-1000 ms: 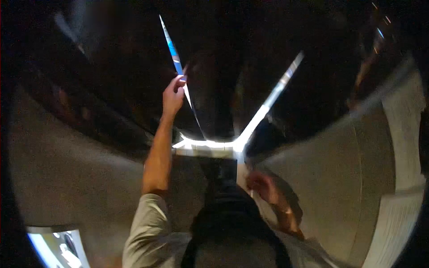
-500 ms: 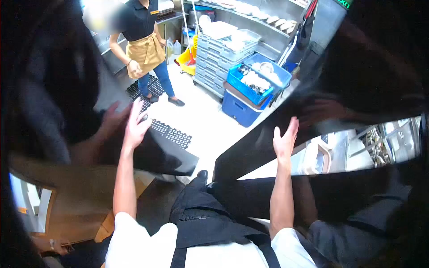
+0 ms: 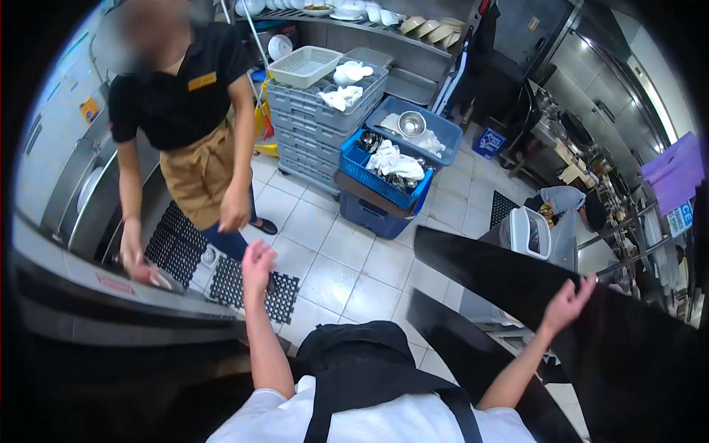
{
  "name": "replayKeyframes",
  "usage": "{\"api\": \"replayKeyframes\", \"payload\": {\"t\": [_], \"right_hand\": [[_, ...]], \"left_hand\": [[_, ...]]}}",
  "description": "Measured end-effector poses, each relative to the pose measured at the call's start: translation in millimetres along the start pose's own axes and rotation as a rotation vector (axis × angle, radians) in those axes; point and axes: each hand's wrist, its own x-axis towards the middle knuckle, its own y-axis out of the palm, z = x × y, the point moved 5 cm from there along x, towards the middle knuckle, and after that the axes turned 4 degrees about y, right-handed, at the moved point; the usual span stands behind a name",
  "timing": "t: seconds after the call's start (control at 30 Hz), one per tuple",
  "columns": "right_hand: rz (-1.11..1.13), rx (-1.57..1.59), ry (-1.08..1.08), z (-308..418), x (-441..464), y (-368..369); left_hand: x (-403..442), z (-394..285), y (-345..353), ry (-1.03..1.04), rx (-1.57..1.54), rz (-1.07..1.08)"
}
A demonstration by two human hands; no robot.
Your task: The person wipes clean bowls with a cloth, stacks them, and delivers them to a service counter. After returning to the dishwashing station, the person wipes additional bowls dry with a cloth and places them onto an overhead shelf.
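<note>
My left hand (image 3: 258,267) is raised at the middle left, palm empty and fingers loosely bent apart. Below and behind it lies a black perforated floor mat (image 3: 255,294). Over on the right, my right hand (image 3: 567,306) has its fingers spread against, or just in front of, a glossy black door panel (image 3: 480,260); whether it touches cannot be told. A second dark panel (image 3: 458,341) slants beneath that one. Neither hand holds anything.
A co-worker in a tan apron (image 3: 198,176) stands close at left beside a metal counter. Ahead are stacked grey dish racks (image 3: 317,133), a blue basket (image 3: 391,190) of cloths and dishes, and a dark blue bin (image 3: 369,221). White floor tiles (image 3: 332,244) run between. A white-rimmed bin (image 3: 509,229) stands right.
The view has moved forward between the black doors into the kitchen. The right hand has swung outward to the right, the left hand has lowered, and the co-worker is nearer, leaning toward the left counter.
</note>
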Motion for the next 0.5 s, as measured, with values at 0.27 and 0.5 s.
{"api": "replayKeyframes", "payload": {"t": [0.27,0.5], "right_hand": [[-0.811,0.633,0.990,-270.1,-29.3,44.6],[0.458,0.733,1.436,-290.9,-76.3,507.8]], "left_hand": [[68.9,100.8,91.2,-0.226,0.426,0.360],[142.9,168.8,165.1,-0.520,0.692,0.517]]}}
